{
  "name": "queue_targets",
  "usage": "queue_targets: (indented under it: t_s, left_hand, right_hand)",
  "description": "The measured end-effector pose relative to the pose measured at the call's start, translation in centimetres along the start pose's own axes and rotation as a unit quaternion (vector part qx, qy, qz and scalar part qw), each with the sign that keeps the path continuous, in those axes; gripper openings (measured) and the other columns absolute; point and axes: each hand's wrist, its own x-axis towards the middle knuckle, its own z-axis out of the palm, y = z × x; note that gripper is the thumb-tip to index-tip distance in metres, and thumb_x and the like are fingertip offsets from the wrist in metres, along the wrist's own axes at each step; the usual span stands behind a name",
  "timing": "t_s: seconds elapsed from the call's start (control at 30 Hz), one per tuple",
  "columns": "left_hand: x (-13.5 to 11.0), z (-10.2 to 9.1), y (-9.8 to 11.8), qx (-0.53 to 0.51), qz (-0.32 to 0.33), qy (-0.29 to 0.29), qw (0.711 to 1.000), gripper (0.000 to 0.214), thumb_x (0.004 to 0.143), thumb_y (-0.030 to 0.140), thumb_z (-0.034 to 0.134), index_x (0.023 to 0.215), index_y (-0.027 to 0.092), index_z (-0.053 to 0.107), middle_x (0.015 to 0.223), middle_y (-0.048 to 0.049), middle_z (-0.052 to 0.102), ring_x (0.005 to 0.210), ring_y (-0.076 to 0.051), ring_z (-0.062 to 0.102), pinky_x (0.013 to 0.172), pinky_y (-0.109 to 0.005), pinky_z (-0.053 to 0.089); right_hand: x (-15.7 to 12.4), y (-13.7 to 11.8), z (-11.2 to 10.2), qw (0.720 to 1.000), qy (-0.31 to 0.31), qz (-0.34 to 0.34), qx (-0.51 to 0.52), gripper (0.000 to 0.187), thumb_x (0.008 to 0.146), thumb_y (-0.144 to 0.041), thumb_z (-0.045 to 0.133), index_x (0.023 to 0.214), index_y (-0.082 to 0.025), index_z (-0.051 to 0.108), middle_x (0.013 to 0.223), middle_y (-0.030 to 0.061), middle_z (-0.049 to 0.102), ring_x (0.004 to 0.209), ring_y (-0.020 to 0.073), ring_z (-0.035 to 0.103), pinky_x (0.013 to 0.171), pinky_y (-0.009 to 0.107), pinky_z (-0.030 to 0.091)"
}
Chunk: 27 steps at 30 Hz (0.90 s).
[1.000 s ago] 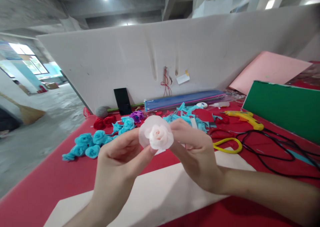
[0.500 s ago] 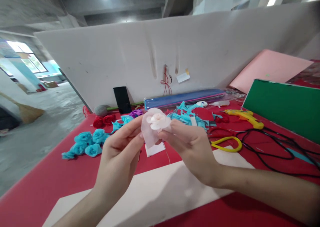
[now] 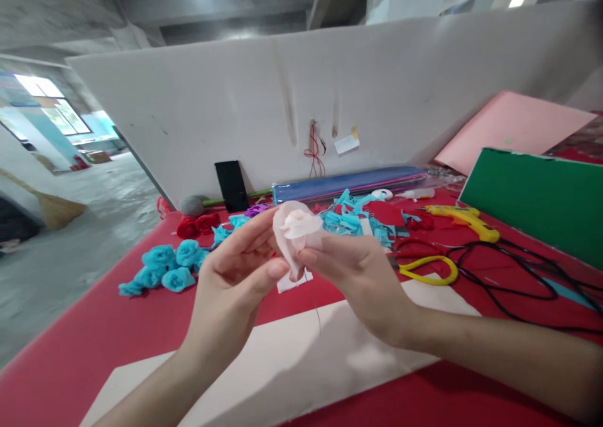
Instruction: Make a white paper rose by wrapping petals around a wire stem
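Observation:
A pale pink paper flower (image 3: 296, 225) is held up in front of me, with one petal curved around its left side. My right hand (image 3: 365, 276) pinches its base between thumb and fingers. My left hand (image 3: 240, 267) cups the flower from the left, its fingertips against the outer petal and its thumb near the base. A thin wire hangs below the flower. Under my hands lies a long cream sheet (image 3: 292, 370) on the red tabletop (image 3: 117, 326). A small white paper piece (image 3: 288, 282) sits just behind the flower.
Blue paper roses (image 3: 164, 267) lie at the left, red ones (image 3: 198, 225) behind them. Blue scraps (image 3: 348, 216) are heaped at the back. Yellow-handled pliers (image 3: 433, 270), a yellow glue gun (image 3: 466, 220), black cable (image 3: 509, 248) and a green board (image 3: 537, 207) occupy the right. A phone (image 3: 232, 185) leans behind.
The outer petal has folded inward around the flower's left side and base. My left thumb has moved off the petal's edge toward the base. My right hand keeps its pinch.

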Motion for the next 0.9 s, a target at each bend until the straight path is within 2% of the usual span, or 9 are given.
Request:
queue_targets:
  t_s: [0.1, 0.23, 0.3, 0.43, 0.67, 0.9]
  left_hand:
    - [0.17, 0.01, -0.07, -0.014, -0.007, 0.002, 1.000, 0.025, 0.072, 0.035, 0.066, 0.096, 0.026, 0.067, 0.079, 0.0001, 0.069, 0.068, -0.012, 0.062, 0.058, -0.018, 0.053]
    - [0.26, -0.08, -0.27, -0.021, -0.020, 0.004, 1.000, 0.004, 0.072, 0.020, 0.067, 0.075, 0.023, 0.069, 0.065, 0.0037, 0.062, 0.052, -0.006, 0.055, 0.051, -0.014, 0.049]
    - [0.25, -0.16, -0.34, -0.022, -0.023, 0.003, 0.999, 0.005, 0.069, 0.018, 0.069, 0.066, 0.021, 0.067, 0.063, 0.0038, 0.060, 0.051, -0.005, 0.054, 0.049, -0.014, 0.048]
    - [0.27, -0.23, -0.37, -0.018, -0.032, -0.001, 0.999, 0.004, 0.068, 0.018, 0.070, 0.066, 0.020, 0.067, 0.068, 0.0023, 0.059, 0.056, -0.008, 0.056, 0.046, -0.016, 0.047]
    - [0.18, -0.35, -0.22, 0.008, -0.040, -0.014, 0.999, 0.008, 0.066, 0.019, 0.071, 0.060, 0.020, 0.065, 0.070, 0.0025, 0.059, 0.047, -0.007, 0.054, 0.045, -0.021, 0.048]
    - [-0.11, -0.93, -0.18, 0.100, -0.044, 0.007, 0.994, 0.005, 0.070, 0.024, 0.068, 0.066, 0.021, 0.067, 0.069, 0.0000, 0.057, 0.049, -0.008, 0.050, 0.036, -0.018, 0.033]
  right_hand:
    - [0.11, -0.01, -0.04, 0.999, -0.009, 0.014, 0.037, 0.021, 0.082, -0.023, 0.055, 0.064, -0.014, 0.061, 0.066, -0.0006, 0.057, 0.067, 0.0087, 0.050, 0.068, 0.024, 0.039]
    - [-0.05, 0.03, -0.09, 0.998, -0.022, 0.022, 0.059, 0.020, 0.081, -0.025, 0.057, 0.064, -0.015, 0.063, 0.064, -0.0012, 0.058, 0.065, 0.0086, 0.050, 0.067, 0.024, 0.040]
    - [-0.15, 0.00, -0.12, 0.998, -0.032, 0.026, 0.051, 0.021, 0.081, -0.026, 0.057, 0.064, -0.014, 0.064, 0.065, -0.0004, 0.058, 0.066, 0.0092, 0.051, 0.069, 0.025, 0.040]
    - [-0.16, -0.08, -0.16, 0.998, -0.035, 0.028, 0.035, 0.022, 0.080, -0.027, 0.058, 0.064, -0.014, 0.065, 0.066, 0.0001, 0.058, 0.067, 0.0095, 0.052, 0.070, 0.025, 0.040]
    - [-0.17, -0.18, -0.06, 0.998, -0.039, 0.037, 0.040, 0.022, 0.081, -0.023, 0.057, 0.062, -0.014, 0.063, 0.065, -0.0011, 0.057, 0.067, 0.0080, 0.053, 0.071, 0.023, 0.042]
    - [-0.15, -0.73, -0.10, 0.998, -0.038, 0.046, 0.032, 0.023, 0.080, -0.023, 0.056, 0.059, -0.015, 0.062, 0.062, -0.0014, 0.057, 0.065, 0.0087, 0.053, 0.071, 0.024, 0.043]
